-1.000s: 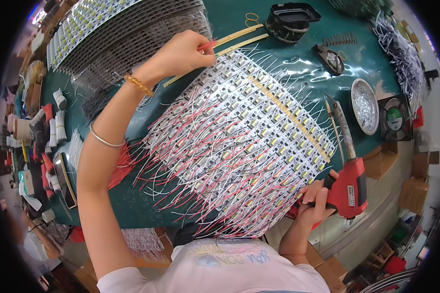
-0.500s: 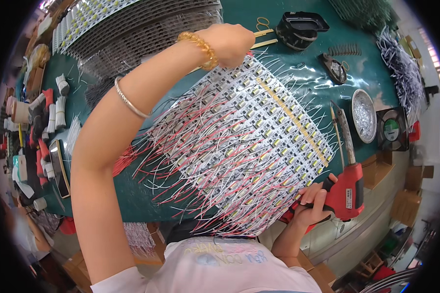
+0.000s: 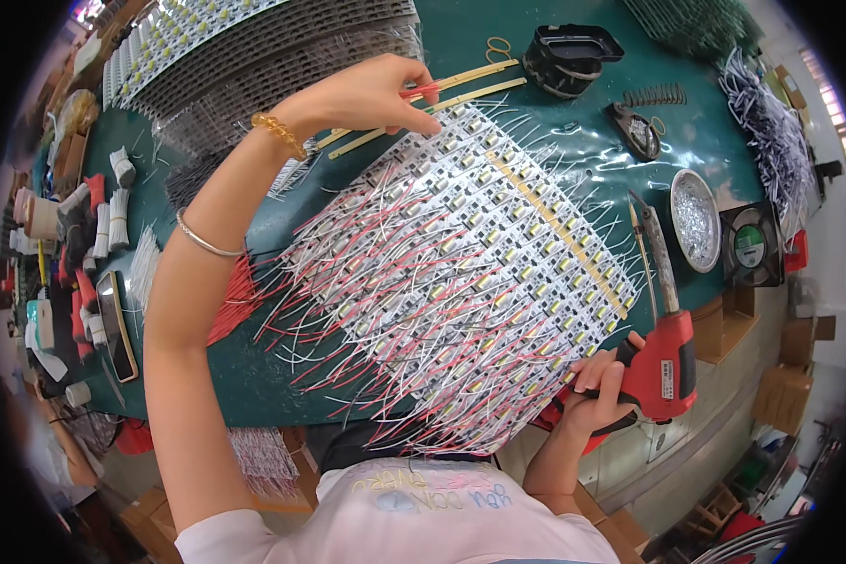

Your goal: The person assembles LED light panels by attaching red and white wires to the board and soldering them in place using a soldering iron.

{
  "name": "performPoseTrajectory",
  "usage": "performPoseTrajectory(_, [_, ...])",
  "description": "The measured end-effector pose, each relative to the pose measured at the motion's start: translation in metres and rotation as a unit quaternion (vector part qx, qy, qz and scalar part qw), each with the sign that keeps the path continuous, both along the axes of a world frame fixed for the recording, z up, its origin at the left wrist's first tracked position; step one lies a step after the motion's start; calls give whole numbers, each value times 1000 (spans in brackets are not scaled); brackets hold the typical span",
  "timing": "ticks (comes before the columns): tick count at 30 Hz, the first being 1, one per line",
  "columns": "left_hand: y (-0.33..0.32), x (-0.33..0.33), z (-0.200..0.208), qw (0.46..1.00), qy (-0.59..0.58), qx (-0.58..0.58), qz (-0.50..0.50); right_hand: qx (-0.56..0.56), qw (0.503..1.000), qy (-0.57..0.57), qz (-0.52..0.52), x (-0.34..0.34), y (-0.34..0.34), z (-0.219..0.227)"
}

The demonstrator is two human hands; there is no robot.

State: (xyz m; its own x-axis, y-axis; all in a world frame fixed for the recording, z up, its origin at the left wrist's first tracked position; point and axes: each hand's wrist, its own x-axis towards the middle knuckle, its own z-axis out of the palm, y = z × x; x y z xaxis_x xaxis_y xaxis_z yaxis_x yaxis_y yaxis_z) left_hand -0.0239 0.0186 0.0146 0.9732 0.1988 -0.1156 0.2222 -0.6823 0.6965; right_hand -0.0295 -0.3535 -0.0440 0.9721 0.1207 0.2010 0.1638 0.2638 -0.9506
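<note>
A large panel of white LED module boards lies at a slant on the table, with red and white wires trailing off its lower left side. Beyond its far corner is my left hand, its fingers curled round a few short red wires, the thumb held apart below them. At the panel's near right edge my right hand grips the handle of a red soldering gun. The gun's metal tip points away from me, alongside the panel's right edge.
Thin yellow strips lie behind the panel. Stacked module boards fill the far left. A black container, a coiled-spring iron stand, a metal bowl and a small fan stand right. A phone lies left.
My left hand has moved left from the panel's far corner, and its thumb has come apart from the fingers. My right hand and the soldering gun have hardly moved.
</note>
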Motion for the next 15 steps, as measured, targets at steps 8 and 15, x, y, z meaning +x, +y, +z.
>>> performPoseTrajectory(8, [-10, 14, -12, 995, 44, -85, -14, 14, 1000, 2, -6, 0, -1, -1])
performPoseTrajectory(15, [-10, -1, -20, 989, -10, -143, 30, -6, 1000, -6, -11, -1, -1, -5])
